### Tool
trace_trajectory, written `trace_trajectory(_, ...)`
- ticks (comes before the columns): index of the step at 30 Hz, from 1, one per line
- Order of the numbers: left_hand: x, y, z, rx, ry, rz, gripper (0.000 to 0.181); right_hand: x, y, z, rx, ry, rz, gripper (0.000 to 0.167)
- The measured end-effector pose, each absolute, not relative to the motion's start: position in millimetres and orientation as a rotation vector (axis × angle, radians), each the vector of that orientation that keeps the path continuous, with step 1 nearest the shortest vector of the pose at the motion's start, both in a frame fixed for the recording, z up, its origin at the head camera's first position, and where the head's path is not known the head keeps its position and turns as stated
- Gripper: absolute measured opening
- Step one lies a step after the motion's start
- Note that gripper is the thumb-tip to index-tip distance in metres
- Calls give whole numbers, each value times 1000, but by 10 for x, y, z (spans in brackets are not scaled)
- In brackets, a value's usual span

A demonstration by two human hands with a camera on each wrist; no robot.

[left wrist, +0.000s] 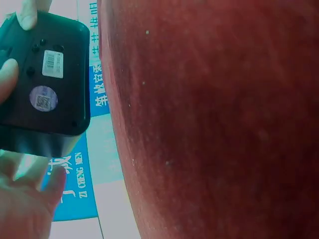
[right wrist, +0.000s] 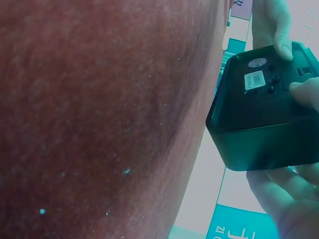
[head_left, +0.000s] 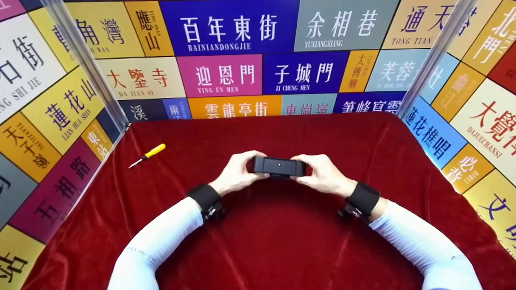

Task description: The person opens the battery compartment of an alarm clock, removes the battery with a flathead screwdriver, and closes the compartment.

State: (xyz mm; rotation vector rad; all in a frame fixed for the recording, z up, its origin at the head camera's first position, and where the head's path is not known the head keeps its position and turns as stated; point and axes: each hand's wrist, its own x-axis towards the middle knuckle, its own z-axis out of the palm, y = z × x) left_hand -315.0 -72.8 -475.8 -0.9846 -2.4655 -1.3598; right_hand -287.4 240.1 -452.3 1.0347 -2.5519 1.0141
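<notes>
A black box-shaped device (head_left: 279, 166) with rounded corners is held above the red cloth between both hands. The left hand (head_left: 243, 171) grips one end and the right hand (head_left: 322, 173) the other, thumbs on the face nearer the person. In the left wrist view, this face of the device (left wrist: 70, 84) bears small buttons, a white barcode label (left wrist: 53, 64) and a round sticker (left wrist: 44, 98). The right wrist view shows the same device (right wrist: 259, 112), with what looks like a cover recess near the thumbs. Its far face is hidden.
A screwdriver (head_left: 148, 156) with a yellow handle lies at the left on the red cloth (head_left: 278, 241), which has folds. Colourful sign-printed panels (head_left: 229, 28) stand at the back and both sides, with clear posts (head_left: 437, 54) at the corners.
</notes>
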Motion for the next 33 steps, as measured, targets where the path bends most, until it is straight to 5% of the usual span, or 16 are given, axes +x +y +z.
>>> trace_trajectory(16, -3147, -687, -4722, -898, -2384, -1835, 32, -2870, 2342, -4458, 972, -2458, 1243, 55)
trace_trajectory(33, -3179, -583, -4666, -602, -2332, -2156, 16, -2807, 2290, -4502, 993, -2445, 856, 129)
